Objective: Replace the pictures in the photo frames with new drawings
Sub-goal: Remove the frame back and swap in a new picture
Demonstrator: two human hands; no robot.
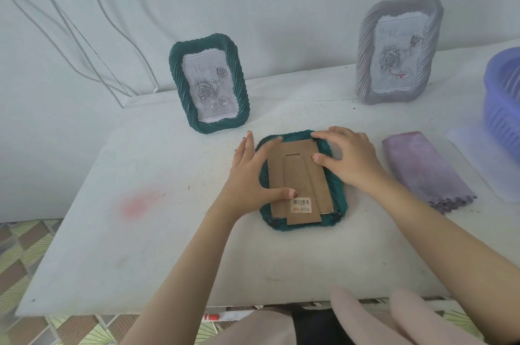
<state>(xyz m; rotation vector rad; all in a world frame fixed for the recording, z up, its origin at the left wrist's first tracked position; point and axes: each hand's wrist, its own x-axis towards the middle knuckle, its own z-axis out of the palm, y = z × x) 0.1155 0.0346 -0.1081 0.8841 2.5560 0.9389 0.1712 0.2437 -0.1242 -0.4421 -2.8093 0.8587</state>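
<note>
A dark green photo frame (pixel 339 201) lies face down in the middle of the white table (pixel 157 246). Its brown cardboard back (pixel 298 176) faces up, with a barcode sticker (pixel 301 205) near the bottom. My left hand (pixel 250 176) rests on the frame's left edge, thumb pressed on the cardboard beside the sticker. My right hand (pixel 349 159) lies on the frame's upper right corner, fingers spread, thumb on the cardboard. A second green frame (pixel 209 83) stands upright at the back left with a rose picture. A grey frame (pixel 398 49) stands at the back right with a similar picture.
A folded purple cloth (pixel 425 170) lies right of the flat frame. A blue plastic basket (pixel 503 102) sits at the far right edge above a translucent sheet (pixel 484 159). White cables (pixel 84 35) hang on the wall at left. A pink stain (pixel 138 204) marks the table.
</note>
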